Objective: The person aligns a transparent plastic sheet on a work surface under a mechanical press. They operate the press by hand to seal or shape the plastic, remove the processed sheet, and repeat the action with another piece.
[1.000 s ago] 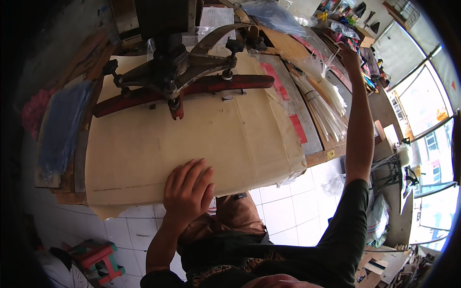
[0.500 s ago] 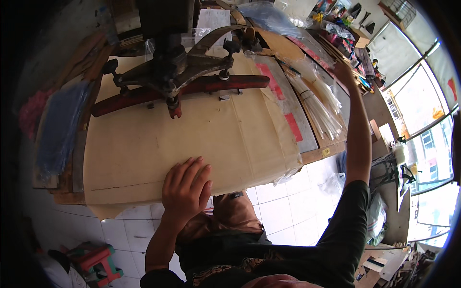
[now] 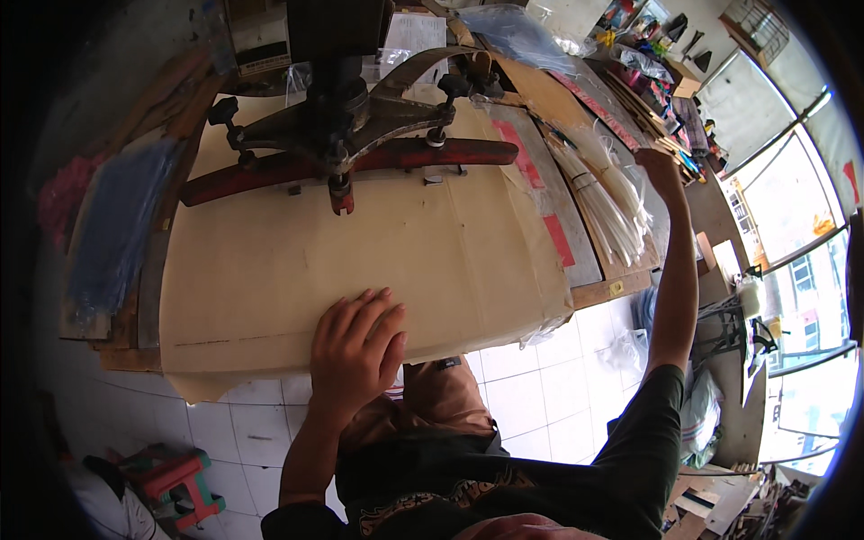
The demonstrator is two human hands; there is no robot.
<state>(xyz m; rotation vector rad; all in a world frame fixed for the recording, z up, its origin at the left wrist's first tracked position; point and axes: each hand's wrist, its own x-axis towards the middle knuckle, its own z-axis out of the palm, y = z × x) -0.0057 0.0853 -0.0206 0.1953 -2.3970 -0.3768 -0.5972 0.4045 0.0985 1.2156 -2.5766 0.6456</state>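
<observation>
My left hand (image 3: 360, 346) lies flat, fingers stretched out, on the near edge of a large tan sheet (image 3: 360, 261) that covers the work table. Over at the right, my arm is stretched out and my right hand (image 3: 661, 171) is closed at the near end of a long red patterned strip (image 3: 594, 103). Its fingertips are small and partly hidden, but they appear to grip that end. Above the sheet stands a dark metal press head (image 3: 337, 121) with screw knobs and a curved red bar (image 3: 432, 155).
A bundle of white strips (image 3: 607, 211) lies on the right of the table. Blue plastic sheets (image 3: 126, 225) are stacked at the left. Pink tape pieces (image 3: 558, 238) mark the sheet's right side. On the tiled floor stands a red and green stool (image 3: 180, 486).
My right hand has come nearer along the red strip, to its near end, and its fingers have closed. My left hand stays on the sheet. The view has shifted slightly.
</observation>
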